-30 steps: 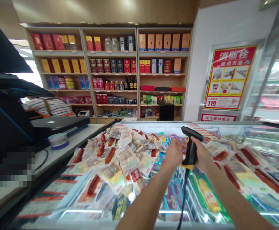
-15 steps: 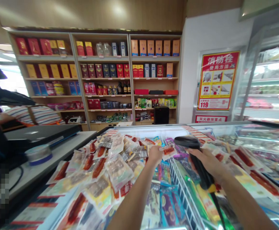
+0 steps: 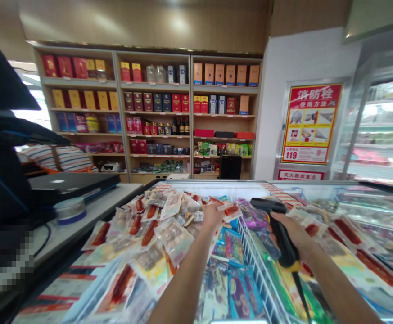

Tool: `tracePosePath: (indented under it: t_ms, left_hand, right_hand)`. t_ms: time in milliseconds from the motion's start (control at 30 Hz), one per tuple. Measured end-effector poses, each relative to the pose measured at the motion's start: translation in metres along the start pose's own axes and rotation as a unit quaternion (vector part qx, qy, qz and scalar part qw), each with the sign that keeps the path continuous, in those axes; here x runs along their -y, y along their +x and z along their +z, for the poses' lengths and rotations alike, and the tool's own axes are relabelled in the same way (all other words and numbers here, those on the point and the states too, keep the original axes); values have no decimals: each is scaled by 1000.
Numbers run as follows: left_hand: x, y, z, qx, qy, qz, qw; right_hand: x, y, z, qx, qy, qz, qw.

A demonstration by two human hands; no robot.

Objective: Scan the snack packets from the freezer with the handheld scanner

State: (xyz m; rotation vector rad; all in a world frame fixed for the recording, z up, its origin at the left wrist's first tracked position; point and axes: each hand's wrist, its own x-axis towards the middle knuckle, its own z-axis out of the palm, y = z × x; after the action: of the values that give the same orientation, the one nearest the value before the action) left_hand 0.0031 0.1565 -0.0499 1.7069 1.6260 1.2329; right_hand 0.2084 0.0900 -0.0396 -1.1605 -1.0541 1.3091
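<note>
In my left hand (image 3: 213, 217) is a small clear packet with a reddish-brown sausage (image 3: 231, 210), pinched by its edge over the freezer. My right hand (image 3: 294, 234) is wrapped round the grip of a black barcode scanner (image 3: 286, 243), its head turned left toward the packet and its cable hanging down. Below and left of my left hand lies a heap of vacuum packs (image 3: 174, 238), some with sausages and some with pale round pieces. Blue ice-cream packs (image 3: 241, 292) lie beneath, next to a white wire divider (image 3: 259, 270). Purple packs (image 3: 252, 215) sit behind the scanner.
A counter (image 3: 122, 202) along the left bears a round tape-like roll (image 3: 70, 210) and a dark flat device (image 3: 74, 184). Shelves of boxed goods (image 3: 155, 103) stand behind the freezer. At left, a person in a striped top (image 3: 71, 157) is partly hidden. A red fire-hydrant sign (image 3: 313, 123) hangs on the wall.
The view has swung slightly left, so the shelves sit further right. My left hand and the packet have drawn a little left, away from the scanner; both holds are unchanged.
</note>
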Motion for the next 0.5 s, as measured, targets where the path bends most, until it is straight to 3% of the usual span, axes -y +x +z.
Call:
tracePosePath:
  t_ms: [267,400,500]
  left_hand:
    - [5,-3,-59,-111,76,15,991]
    - [14,-4,-66,-113,150,20,982]
    - [19,-16,-58,-104,204,18,973]
  right_hand:
    - [-19,8,15,11,52,-10,999]
    - [-21,5,26,13,54,-12,998]
    - [-21,4,27,6,51,-3,999]
